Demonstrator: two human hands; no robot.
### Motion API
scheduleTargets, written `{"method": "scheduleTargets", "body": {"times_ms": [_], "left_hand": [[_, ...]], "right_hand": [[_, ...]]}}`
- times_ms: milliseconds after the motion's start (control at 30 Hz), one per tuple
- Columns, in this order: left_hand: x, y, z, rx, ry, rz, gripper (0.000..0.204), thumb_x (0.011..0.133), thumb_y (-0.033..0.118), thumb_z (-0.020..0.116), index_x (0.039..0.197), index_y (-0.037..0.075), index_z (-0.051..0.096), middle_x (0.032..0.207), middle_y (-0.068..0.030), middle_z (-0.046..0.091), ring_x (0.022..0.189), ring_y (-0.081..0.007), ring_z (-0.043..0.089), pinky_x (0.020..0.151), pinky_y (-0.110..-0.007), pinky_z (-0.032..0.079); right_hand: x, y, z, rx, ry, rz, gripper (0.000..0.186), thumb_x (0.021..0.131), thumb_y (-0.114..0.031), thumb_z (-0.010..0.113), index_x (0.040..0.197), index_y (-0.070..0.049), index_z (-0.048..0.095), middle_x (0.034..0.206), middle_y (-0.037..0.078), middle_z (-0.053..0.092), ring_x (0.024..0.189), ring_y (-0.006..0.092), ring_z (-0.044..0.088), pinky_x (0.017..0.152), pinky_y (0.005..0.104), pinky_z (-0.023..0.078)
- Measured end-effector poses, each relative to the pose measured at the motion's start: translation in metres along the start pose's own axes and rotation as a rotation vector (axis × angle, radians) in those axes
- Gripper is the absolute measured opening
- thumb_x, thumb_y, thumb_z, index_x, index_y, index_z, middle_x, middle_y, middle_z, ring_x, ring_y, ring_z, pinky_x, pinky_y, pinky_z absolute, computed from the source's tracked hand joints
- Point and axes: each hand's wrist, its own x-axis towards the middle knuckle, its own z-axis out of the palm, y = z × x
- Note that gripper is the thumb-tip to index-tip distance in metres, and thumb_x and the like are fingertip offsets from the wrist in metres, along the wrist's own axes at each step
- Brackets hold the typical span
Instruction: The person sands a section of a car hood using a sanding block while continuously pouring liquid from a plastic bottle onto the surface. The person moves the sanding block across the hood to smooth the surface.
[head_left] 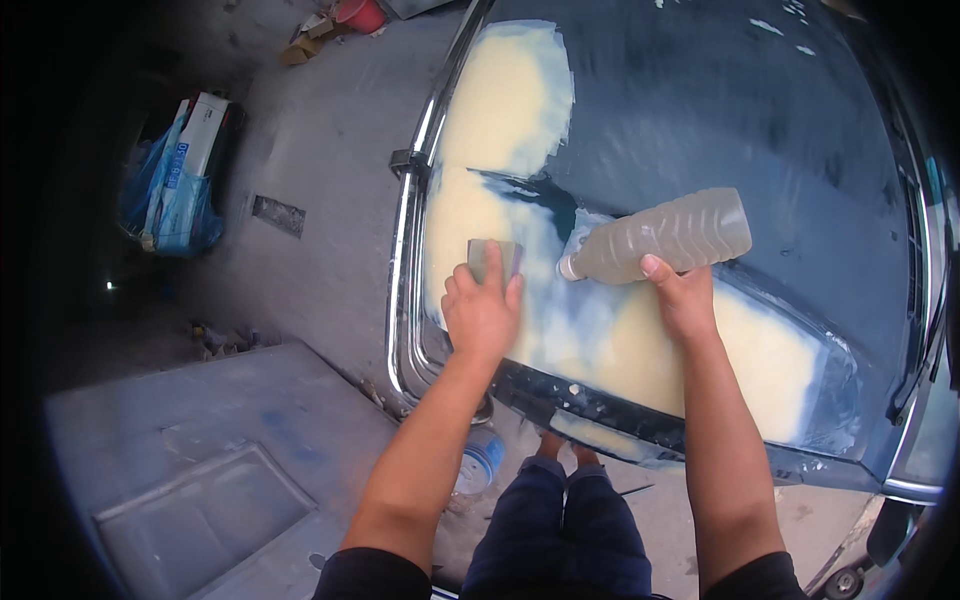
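My left hand [483,312] is closed on a small grey sanding block [508,258], pressed on cream filler [445,260] near the panel's left edge. My right hand [683,305] grips a ribbed plastic bottle [690,225] of cloudy liquid, lying nearly sideways above the panel with its white-capped neck [570,266] pointing left and slightly down. Below it, the dark blue-grey vehicle panel [730,100] carries more cream patches and whitish wet-looking smears.
Chrome trim [405,250] runs along the panel's left side. A grey panel [230,400] lies at lower left, with a blue-and-white pail [478,462] near my legs. Farther left are a blue-wrapped white object [175,190] and a red bucket [358,14].
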Motion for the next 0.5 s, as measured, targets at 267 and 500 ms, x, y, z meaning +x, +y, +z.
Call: {"method": "scheduleTargets", "body": {"times_ms": [267,500], "left_hand": [[0.027,-0.006,-0.012,0.014,-0.119,-0.076,0.058,0.096,0.041,0.054,0.146,0.014,0.046,0.119,-0.0245,0.049,0.106,-0.0405,0.053,0.088,-0.050,0.046],[0.019,-0.009,-0.004,-0.031,-0.091,-0.064,0.059,0.094,0.041,0.056,0.146,0.014,0.045,0.110,-0.0217,0.050,0.101,-0.0383,0.052,0.085,-0.051,0.046]], "right_hand": [[0.000,0.000,0.003,0.024,-0.028,0.004,0.065,0.074,-0.039,0.085,0.119,0.000,0.059,0.112,0.010,0.065,0.106,0.0217,0.060,0.095,0.0366,0.047],[0.000,0.000,-0.003,0.001,-0.041,0.077,0.066,0.074,-0.034,0.084,0.124,-0.002,0.054,0.114,0.008,0.061,0.109,0.0219,0.058,0.096,0.0378,0.045]]}}
